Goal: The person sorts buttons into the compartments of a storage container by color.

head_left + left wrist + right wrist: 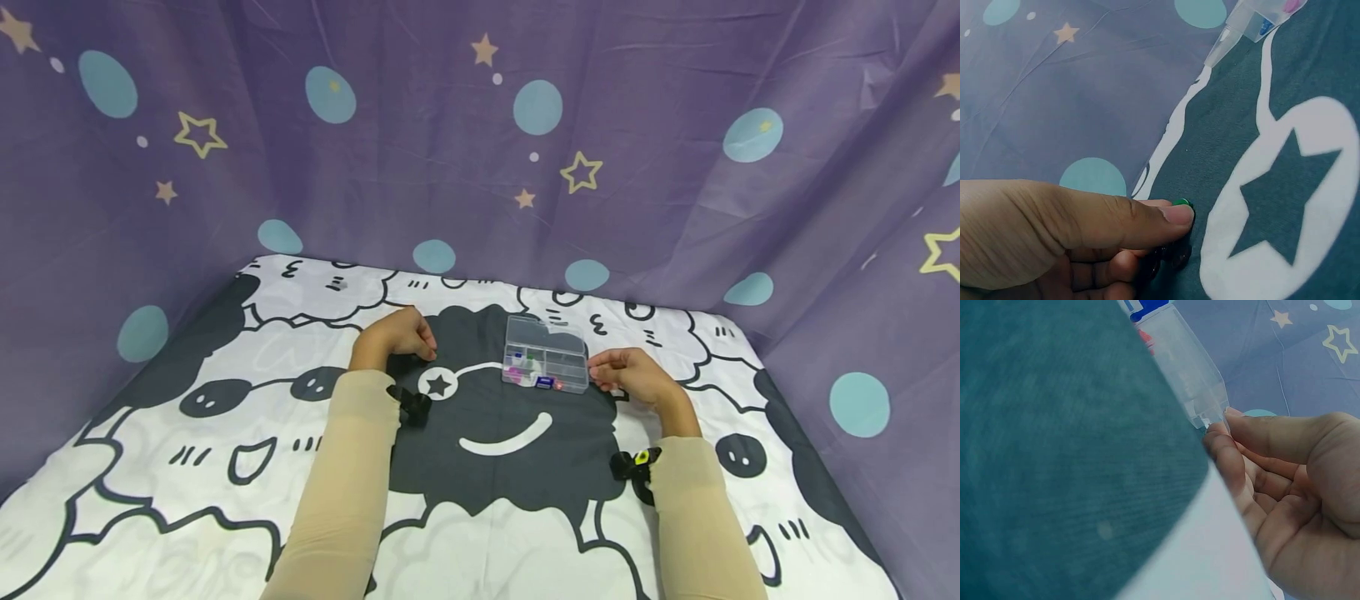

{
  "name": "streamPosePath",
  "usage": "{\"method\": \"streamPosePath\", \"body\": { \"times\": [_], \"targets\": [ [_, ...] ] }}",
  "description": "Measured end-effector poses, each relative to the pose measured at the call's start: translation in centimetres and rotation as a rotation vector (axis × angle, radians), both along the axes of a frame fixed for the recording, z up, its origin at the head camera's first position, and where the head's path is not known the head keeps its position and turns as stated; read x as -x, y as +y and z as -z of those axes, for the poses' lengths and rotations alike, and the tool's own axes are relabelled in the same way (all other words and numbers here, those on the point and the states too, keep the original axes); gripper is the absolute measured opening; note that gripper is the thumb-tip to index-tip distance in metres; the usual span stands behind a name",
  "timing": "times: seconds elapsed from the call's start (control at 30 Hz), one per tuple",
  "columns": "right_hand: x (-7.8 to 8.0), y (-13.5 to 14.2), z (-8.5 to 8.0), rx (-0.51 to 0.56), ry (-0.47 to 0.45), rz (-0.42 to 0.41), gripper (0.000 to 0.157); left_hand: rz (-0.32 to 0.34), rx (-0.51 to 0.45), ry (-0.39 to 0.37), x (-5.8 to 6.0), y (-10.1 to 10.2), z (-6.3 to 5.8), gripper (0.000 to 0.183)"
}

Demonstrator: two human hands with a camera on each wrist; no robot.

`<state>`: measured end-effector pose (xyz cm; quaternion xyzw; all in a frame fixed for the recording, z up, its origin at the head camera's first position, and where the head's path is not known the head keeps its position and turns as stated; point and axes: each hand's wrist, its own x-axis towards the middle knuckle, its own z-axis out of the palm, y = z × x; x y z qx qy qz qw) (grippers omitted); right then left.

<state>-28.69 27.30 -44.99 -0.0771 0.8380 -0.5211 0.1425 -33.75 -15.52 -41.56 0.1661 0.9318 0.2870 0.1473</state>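
A clear plastic compartment box (566,367) lies on the dark part of the cloth, its transparent lid (543,333) raised at the back. Small blue, pink, white and red pieces (517,372) sit in its left and front compartments. At the box's right end, my right hand (633,375) pinches the edge between thumb and fingers. My left hand (397,333) is left of the box, over the cloth. Between its thumb and forefinger it pinches a small green piece (1182,202), mostly hidden by the thumb. Dark glossy shapes (1179,255) show just below that thumb.
A white and dark cartoon-print cloth (495,475) covers the surface. Purple curtains (450,167) with stars and blue ovals hang behind it and at both sides. Each wrist wears a black camera mount, the left one (411,406) close above the cloth.
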Motion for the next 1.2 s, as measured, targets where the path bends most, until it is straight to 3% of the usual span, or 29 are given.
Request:
{"method": "streamPosePath", "body": {
  "times": [0.4, 0.83, 1.2],
  "targets": [
    [-0.32, -0.05, -0.33, 0.012, -0.003, -0.001, 0.030, -0.014, 0.029, 0.015, 0.09, 0.16, 0.22, 0.011],
    [-0.28, -0.06, -0.32, 0.013, -0.001, -0.008, 0.030, -0.001, -0.011, 0.033, 0.27, -0.02, 0.25, 0.006],
    [-0.26, -0.08, -0.37, 0.012, -0.003, -0.003, 0.030, 0.026, -0.049, 0.107, 0.18, 0.79, -0.43, 0.005]
  ]
}}
